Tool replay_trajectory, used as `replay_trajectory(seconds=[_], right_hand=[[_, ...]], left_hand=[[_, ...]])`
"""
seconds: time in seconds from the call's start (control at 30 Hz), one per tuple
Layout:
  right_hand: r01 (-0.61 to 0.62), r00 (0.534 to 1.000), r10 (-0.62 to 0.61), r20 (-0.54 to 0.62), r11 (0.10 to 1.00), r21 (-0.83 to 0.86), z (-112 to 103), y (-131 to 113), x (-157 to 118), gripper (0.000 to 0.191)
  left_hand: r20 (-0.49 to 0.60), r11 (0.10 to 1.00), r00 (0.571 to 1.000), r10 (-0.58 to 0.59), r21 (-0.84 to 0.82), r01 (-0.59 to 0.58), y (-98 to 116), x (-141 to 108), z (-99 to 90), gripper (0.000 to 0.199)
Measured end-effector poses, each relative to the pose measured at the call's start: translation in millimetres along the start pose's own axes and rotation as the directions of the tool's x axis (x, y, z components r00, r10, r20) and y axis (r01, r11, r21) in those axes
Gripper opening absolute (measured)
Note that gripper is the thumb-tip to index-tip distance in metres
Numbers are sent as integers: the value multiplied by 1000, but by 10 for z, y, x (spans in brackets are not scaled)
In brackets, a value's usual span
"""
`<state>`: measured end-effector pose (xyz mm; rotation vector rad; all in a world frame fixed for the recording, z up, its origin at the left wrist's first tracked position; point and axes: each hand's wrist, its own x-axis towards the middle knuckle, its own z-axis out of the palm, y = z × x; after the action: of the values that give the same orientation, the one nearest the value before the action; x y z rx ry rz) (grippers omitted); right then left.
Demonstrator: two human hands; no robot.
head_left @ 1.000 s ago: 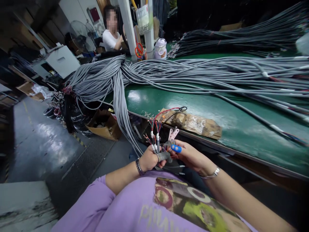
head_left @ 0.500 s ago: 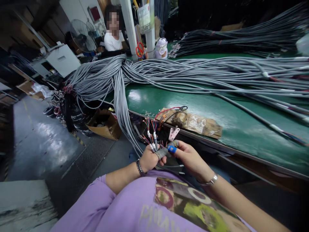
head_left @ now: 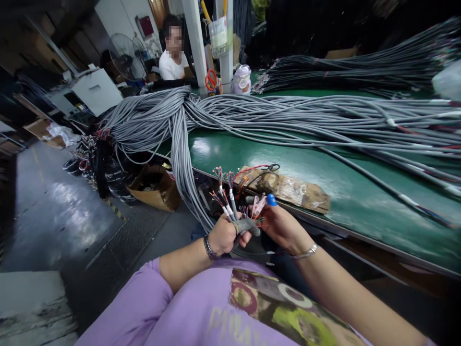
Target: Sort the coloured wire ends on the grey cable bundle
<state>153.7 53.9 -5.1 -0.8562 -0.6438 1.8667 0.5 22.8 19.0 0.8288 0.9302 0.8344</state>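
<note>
Head view: left hand [head_left: 224, 235] closed round a bunch of grey cable ends [head_left: 232, 207], coloured wires fanned out at the tips, just off the table's [head_left: 230, 149] near edge. Right hand [head_left: 284, 226] just beside, fingers partly curled at the pink clip [head_left: 258, 206]; can't tell if it's gripping. Worn board [head_left: 302, 192] lies along the near edge. Grey cable bundle [head_left: 252, 113] runs lengthwise across the table, one hank hanging over that edge.

The electrical cables [head_left: 288, 113] are grey — their end sleeves [head_left: 409, 199] white; the workbench top [head_left: 223, 151] is green, the T-shirt [head_left: 194, 298] lilac — with a multicoloured print [head_left: 284, 307] — and the scissors' handles [head_left: 211, 80] orange-red.
</note>
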Motion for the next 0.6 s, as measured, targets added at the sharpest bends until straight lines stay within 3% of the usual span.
replay_trajectory(seconds=[0.23,0.43,0.6], right_hand=[[113,992,-115,-47,993,-43,94,27,25,43],[39,995,-32,-90,996,83,94,57,7,42],[-3,1000,6,-27,990,138,89,18,-52,46]], left_hand=[[-16,999,1000,-15,44,15,-42,54,21,42],[-26,998,1000,12,66,-11,-73,60,24,43],[-19,998,999,41,47,-41,-87,-36,0,45]])
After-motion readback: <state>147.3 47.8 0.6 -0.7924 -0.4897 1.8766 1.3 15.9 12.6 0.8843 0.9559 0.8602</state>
